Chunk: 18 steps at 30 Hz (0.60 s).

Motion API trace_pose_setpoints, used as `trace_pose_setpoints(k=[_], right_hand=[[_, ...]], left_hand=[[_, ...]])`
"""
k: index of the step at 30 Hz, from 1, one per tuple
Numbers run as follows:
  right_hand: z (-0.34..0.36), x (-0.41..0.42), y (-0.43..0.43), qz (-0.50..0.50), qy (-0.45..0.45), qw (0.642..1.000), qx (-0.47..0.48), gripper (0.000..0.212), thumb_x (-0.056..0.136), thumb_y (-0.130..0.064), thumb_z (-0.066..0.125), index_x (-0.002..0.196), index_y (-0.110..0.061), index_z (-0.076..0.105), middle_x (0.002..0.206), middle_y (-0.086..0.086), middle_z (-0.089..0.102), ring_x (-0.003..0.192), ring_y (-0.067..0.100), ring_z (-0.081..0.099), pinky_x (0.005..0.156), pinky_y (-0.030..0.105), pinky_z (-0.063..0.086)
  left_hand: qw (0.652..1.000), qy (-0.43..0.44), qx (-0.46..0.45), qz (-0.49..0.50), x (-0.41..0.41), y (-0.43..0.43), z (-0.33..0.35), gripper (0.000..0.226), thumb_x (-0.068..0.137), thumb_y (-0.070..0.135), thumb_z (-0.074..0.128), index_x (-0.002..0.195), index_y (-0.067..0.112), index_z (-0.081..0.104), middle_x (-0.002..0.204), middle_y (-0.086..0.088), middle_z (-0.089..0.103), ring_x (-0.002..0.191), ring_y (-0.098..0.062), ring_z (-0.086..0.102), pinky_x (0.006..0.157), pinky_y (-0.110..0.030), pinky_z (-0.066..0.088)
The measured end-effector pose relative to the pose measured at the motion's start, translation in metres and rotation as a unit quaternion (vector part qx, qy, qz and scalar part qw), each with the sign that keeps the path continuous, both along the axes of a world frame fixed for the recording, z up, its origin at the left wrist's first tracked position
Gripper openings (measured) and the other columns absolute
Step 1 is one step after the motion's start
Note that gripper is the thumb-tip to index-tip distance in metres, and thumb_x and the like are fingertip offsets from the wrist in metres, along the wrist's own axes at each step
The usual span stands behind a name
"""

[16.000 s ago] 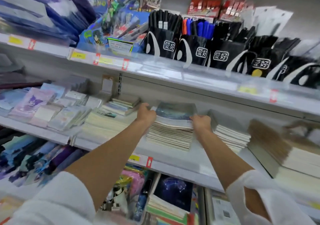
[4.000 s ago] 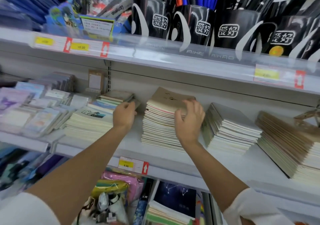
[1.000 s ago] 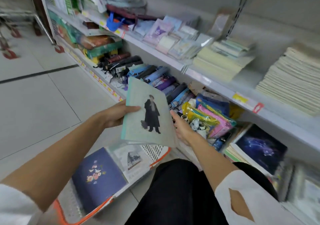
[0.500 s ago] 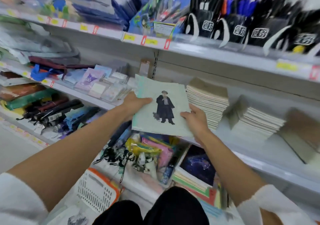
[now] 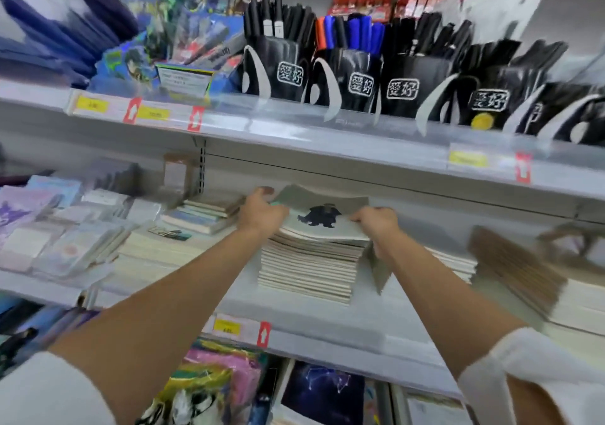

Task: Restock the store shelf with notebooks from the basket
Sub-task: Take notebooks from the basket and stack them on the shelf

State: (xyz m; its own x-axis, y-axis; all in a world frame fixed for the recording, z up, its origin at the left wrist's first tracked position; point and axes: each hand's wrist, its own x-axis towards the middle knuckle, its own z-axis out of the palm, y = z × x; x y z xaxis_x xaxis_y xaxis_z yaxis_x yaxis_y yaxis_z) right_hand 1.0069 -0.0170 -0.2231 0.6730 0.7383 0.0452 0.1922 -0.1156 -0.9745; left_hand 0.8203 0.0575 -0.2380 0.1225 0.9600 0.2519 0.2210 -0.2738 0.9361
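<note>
Lying where is the thin grey-green paper notebook (image 5: 322, 216) with a dark figure on its cover?
— Atop the tall stack of cream-paged notebooks (image 5: 307, 269), on the middle white metal shelf (image 5: 327, 336), below the black pen cups (image 5: 406, 90).
And the hands?
— Left hand (image 5: 262, 211): fingers curled over the notebook's left edge, gripping it. Right hand (image 5: 376, 224): fingers curled round its right edge, likewise gripping. The cover buckles slightly between them.

Left hand (image 5: 262, 216) and right hand (image 5: 376, 223) grip one notebook (image 5: 322, 216); above them, at least five black pen cups (image 5: 414, 88) and three red arrow tags (image 5: 195, 118).
</note>
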Motion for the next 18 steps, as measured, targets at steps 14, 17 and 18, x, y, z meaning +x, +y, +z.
trace_pose_setpoints(k=[14, 17, 18], right_hand=[[-0.037, 0.051, 0.051, 0.077, 0.042, 0.995, -0.04, 0.03, 0.084, -0.033, 0.061, 0.102, -0.009, 0.066, 0.083, 0.011, 0.065, 0.078, 0.026, 0.06, 0.069, 0.034, 0.047], [-0.036, 0.056, 0.05, 0.129, 0.014, 0.987, -0.099, 0.033, 0.082, -0.046, 0.058, 0.102, -0.019, 0.06, 0.088, 0.009, 0.063, 0.085, 0.026, 0.06, 0.088, 0.04, 0.05], [-0.036, 0.059, 0.051, 0.138, 0.021, 0.984, -0.11, 0.034, 0.083, -0.048, 0.058, 0.104, -0.02, 0.059, 0.09, 0.009, 0.064, 0.087, 0.026, 0.06, 0.091, 0.042, 0.05]], left_hand=[[0.994, -0.107, -0.007, 0.03, 0.034, 0.051, -0.028, 0.037, 0.091, 0.047, 0.049, 0.076, 0.017, 0.063, 0.089, -0.01, 0.066, 0.082, -0.026, 0.058, 0.074, -0.033, 0.04], [0.996, -0.093, -0.006, 0.019, 0.036, 0.062, -0.032, 0.04, 0.091, 0.054, 0.048, 0.095, 0.018, 0.064, 0.097, -0.008, 0.066, 0.092, -0.027, 0.058, 0.08, -0.033, 0.042], [0.996, -0.082, -0.009, 0.015, 0.036, 0.065, -0.033, 0.043, 0.09, 0.057, 0.047, 0.099, 0.018, 0.064, 0.099, -0.008, 0.066, 0.094, -0.027, 0.059, 0.083, -0.035, 0.043]])
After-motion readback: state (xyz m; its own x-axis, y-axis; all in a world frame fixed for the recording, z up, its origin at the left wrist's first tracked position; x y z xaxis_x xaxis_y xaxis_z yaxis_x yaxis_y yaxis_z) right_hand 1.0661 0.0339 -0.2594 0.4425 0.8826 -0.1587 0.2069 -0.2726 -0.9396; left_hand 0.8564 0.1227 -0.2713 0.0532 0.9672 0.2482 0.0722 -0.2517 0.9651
